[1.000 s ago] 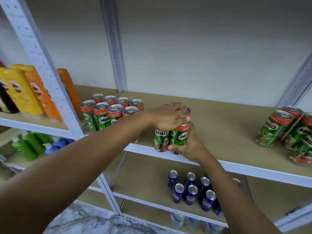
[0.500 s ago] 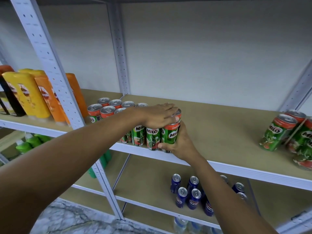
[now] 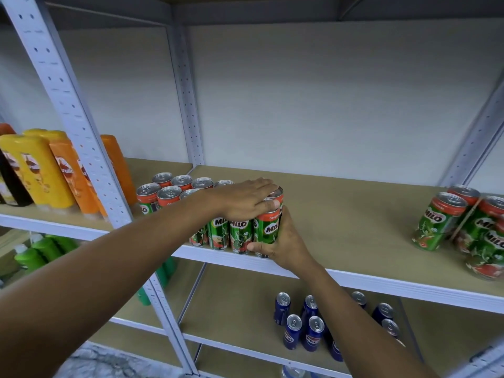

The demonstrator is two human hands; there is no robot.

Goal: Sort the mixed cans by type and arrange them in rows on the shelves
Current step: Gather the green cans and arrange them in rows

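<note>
Green and red Milo cans (image 3: 218, 233) stand in rows at the left end of the middle shelf (image 3: 354, 222). My left hand (image 3: 242, 201) lies flat across the tops of the front cans, fingers straight. My right hand (image 3: 283, 241) grips the rightmost Milo can (image 3: 268, 227) from the side and front, thumb under its base at the shelf edge. More Milo cans (image 3: 439, 222) sit loosely grouped at the right end of the same shelf. Several blue cans (image 3: 311, 326) stand on the shelf below.
Yellow and orange bottles (image 3: 41, 170) fill the shelf bay on the left, behind a perforated white upright (image 3: 79, 118). Green bottles (image 3: 35, 255) sit lower left. The stretch of shelf between the two Milo groups is bare board.
Both hands have slid the held Milo cans leftward along the shelf until they meet the standing group. The camera view has also tilted upward.
</note>
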